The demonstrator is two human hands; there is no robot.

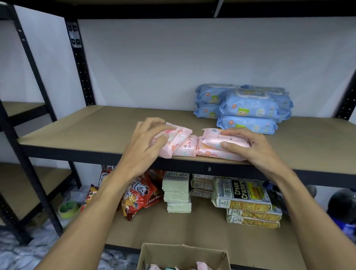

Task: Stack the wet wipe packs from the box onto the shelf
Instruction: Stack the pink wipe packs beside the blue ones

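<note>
Several pink wet wipe packs lie at the front edge of the brown shelf (78, 128). My left hand (146, 141) grips a tilted pink pack (175, 140) that leans on a flat one (186, 149). To the right, my right hand (248, 145) holds the top pack (219, 137) of a two-high pink stack, thumb on its front side and fingers across its top. Blue wet wipe packs (248, 110) are stacked at the back right of the same shelf. Below, an open cardboard box (183, 255) holds more pink packs.
The lower shelf carries cream cracker packets (244, 196), pale green packets (177, 196) and red snack bags (141, 193). Black steel uprights (81, 64) frame the shelf. A green tape roll (68, 209) lies on the floor at left. Dark bottles (345, 203) stand at right.
</note>
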